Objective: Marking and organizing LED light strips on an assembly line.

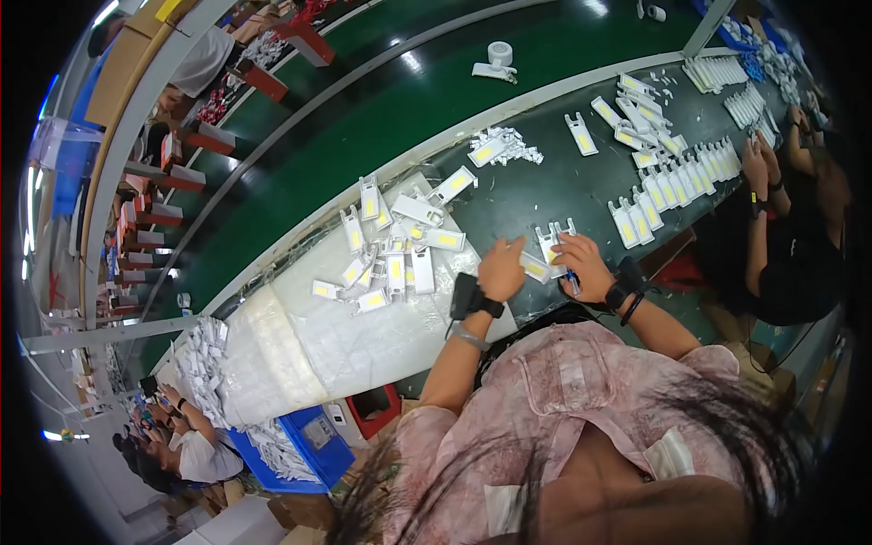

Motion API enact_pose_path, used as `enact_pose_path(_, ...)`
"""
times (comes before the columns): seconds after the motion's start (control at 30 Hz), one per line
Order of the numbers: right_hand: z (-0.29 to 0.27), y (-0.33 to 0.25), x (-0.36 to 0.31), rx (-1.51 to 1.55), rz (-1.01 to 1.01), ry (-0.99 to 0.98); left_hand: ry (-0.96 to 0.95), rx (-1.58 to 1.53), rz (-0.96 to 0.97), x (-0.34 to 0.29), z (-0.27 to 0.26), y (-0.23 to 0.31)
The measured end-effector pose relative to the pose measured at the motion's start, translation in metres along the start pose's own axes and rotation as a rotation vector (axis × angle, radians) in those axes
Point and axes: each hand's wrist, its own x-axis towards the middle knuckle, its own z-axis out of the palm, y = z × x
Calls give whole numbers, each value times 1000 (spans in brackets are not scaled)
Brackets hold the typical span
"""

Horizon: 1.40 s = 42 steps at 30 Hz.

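My left hand (501, 270) is closed at the left end of a small white lamp piece with a yellow strip (534, 266); its thumb is hidden. Just right of it, my right hand (586, 266) has curled fingers around a small blue object (572, 282), mostly covered by the fingers. Under and beyond these fingers lie more white lamp pieces (548, 238) with forked ends. Left of my hands, a loose heap of the same lamp pieces (396, 270) lies on a white, plastic-wrapped sheet (341, 341).
Rows of lamp pieces (677, 186) stand to the right, near a co-worker's hands (758, 163). Small white parts (518, 147) lie at the table's far side. Beyond runs a green conveyor (363, 118) with a tape roll (500, 54). A blue bin (318, 445) stands lower left.
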Motion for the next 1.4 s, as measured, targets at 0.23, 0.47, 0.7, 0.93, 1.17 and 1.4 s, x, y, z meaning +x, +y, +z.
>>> enact_pose_path(0.23, 6, -17, -2, -70, -4, 26, 476, 200, -20, -1, -32, 10)
enact_pose_path(0.47, 21, -24, -6, -191, -42, -50, 445, 377, -15, -27, -27, -42)
enact_pose_path(0.7, 17, -13, -12, -178, 58, -54, 212, 125, 290, -44, 28, 19)
enact_pose_path(0.93, 9, -18, -11, -134, 39, -50, 478, 102, 142, 8, -15, -14)
enact_pose_path(1.17, 21, -19, -13, -165, 20, -74, 360, 637, 61, 73, -95, -103)
enact_pose_path(1.4, 28, -12, -16, -166, -1, -14, 346, 623, -23, 58, -91, -67)
